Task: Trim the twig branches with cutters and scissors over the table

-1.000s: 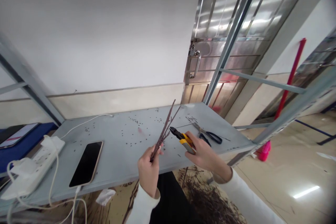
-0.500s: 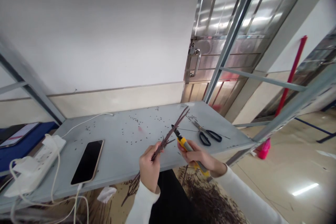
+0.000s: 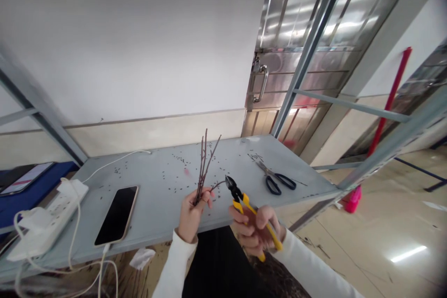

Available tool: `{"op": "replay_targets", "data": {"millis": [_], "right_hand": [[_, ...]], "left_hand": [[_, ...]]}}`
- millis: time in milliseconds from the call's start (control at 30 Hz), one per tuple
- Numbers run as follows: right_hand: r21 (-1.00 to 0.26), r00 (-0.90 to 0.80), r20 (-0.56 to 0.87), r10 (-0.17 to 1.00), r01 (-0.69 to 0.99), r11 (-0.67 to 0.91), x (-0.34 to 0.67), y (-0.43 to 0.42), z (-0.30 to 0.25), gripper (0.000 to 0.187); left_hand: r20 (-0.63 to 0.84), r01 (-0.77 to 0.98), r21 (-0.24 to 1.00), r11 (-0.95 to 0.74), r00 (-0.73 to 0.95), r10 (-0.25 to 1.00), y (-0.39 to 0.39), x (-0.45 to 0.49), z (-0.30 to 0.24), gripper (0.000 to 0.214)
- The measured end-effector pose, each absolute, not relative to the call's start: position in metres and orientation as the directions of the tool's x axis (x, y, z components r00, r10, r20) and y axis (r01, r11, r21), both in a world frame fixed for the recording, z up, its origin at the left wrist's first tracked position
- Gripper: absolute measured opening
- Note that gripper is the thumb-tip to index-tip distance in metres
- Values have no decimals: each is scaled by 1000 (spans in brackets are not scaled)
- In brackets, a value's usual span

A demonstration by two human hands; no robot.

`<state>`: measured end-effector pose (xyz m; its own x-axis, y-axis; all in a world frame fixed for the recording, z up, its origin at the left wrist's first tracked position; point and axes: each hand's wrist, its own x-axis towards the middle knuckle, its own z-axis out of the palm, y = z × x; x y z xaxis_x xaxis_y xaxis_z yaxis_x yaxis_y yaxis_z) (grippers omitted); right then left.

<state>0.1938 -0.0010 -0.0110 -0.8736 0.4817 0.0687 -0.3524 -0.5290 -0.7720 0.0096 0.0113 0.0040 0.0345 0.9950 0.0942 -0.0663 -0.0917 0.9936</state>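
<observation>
My left hand [image 3: 191,210] is closed round the lower ends of several thin brown twigs [image 3: 203,167], which fan upward over the grey shelf. One side twig leans right, its tip close to the jaws of the pliers. My right hand [image 3: 256,230] grips diagonal cutting pliers [image 3: 237,194] with yellow and grey handles and dark jaws. The handles are spread, and the jaws point up and left. Whether the jaws touch the twig tip I cannot tell. To the right of the pliers, black-handled scissors [image 3: 275,180] lie on the shelf with small cut bits near their blades.
The grey metal shelf [image 3: 150,205] carries scattered dark bits, a phone [image 3: 117,215] and a white power strip [image 3: 49,219] with cables at left. Metal uprights [image 3: 310,46] stand at the sides. Dark twigs lie on the floor below, beside a crumpled white tissue [image 3: 142,258].
The twigs have turned from leaning right to nearly upright and spread apart. My right hand has rotated and drawn slightly down, and the pliers' handles now show apart.
</observation>
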Motion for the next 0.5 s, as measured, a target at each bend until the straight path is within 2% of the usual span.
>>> {"op": "replay_targets", "data": {"millis": [33, 67, 100, 133, 167, 200, 267, 333, 367, 433, 500], "right_hand": [[-909, -765, -12, 644, -260, -326, 195, -1, -5, 23], [-989, -612, -14, 791, -107, -101, 195, -1, 1, 22], [-991, -453, 51, 890, 91, 103, 196, 0, 6, 23], [-920, -321, 146, 936, 303, 247, 196, 2, 10, 23], [-806, -230, 243, 942, 493, 328, 197, 4, 12, 24], [-675, -180, 332, 926, 640, 367, 198, 6, 12, 23], [-421, -164, 486, 858, 817, 394, 201, 12, 10, 21], [-232, -191, 603, 775, 887, 399, 205, 18, 7, 18], [-177, -205, 635, 745, 900, 399, 207, 21, 6, 18], [-183, -226, 622, 750, 889, 420, 209, 24, 7, 19], [-331, -257, 517, 816, 820, 468, 210, 23, 10, 22]], "left_hand": [[71, -77, 995, -66, 66, 995, 11, 8, 3, 28], [51, -87, 995, -43, 93, 994, 10, 7, 3, 30], [35, -96, 995, -24, 113, 993, 9, 6, 3, 31], [23, -100, 995, -10, 125, 992, 7, 5, 3, 33], [13, -97, 995, 0, 130, 991, 6, 4, 4, 34], [5, -89, 996, 7, 129, 992, 4, 3, 4, 36], [-11, -69, 997, 20, 128, 992, 1, 2, 6, 38], [-27, -60, 998, 35, 135, 991, -1, 2, 8, 40], [-31, -59, 998, 39, 132, 991, -1, 3, 8, 41], [-22, -53, 998, 28, 106, 994, 0, 3, 9, 41], [7, -38, 999, -5, 62, 998, 3, 2, 8, 40]]}}
